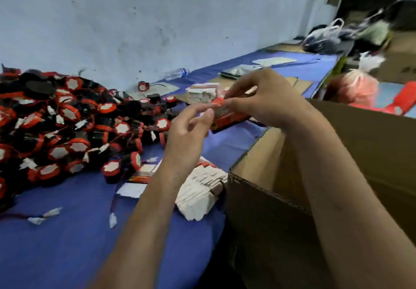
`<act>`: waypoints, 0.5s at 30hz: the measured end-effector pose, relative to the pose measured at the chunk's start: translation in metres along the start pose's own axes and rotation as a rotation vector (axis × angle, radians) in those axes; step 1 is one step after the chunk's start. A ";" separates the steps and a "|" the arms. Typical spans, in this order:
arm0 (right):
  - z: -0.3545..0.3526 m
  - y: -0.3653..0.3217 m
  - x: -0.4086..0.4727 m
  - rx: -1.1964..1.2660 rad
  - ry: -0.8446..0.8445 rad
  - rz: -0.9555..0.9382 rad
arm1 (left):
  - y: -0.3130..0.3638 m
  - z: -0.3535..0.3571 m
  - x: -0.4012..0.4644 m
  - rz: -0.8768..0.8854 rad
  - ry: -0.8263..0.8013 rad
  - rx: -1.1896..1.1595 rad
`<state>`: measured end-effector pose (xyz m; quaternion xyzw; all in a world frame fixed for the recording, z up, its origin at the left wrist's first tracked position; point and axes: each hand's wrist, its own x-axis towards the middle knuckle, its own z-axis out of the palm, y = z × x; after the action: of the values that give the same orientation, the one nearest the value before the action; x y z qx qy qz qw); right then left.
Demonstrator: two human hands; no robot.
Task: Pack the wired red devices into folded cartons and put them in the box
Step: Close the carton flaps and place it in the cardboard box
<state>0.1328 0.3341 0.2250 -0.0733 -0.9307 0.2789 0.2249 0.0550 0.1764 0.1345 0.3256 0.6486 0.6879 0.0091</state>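
Both hands are meeting at the middle of the frame: my right hand (263, 99) is curling its fingers and thumb around the upper end of a red carton (227, 117), pinching it, while my left hand (189, 128) is reaching up from below, its fingers loosely bent and its fingertips touching the carton's near end. Whether the left is really gripping I cannot tell through the blur. I am holding the carton above the blue surface (67, 232), just left of the open cardboard box (270, 198) that is filling the lower right of the frame. A big pile of wired red devices (67, 126) is lying at centre left, some trailing thin wires with white plugs toward the bottom left. A stack of flat unfolded cartons (202, 194) is sitting just below my left wrist, touching the box's near corner, and another pale stack (202, 93) is lying beyond my hands. A clear plastic bottle (176, 74) is lying on its side by the wall at upper centre
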 end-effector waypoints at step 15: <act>0.027 0.104 0.003 -0.436 -0.837 0.509 | -0.031 0.082 0.016 -0.124 -0.388 0.343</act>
<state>0.1191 0.4081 0.1487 -0.2244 -0.9299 0.1303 -0.2607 0.0672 0.2615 0.1092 0.4079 0.7606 0.4907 0.1200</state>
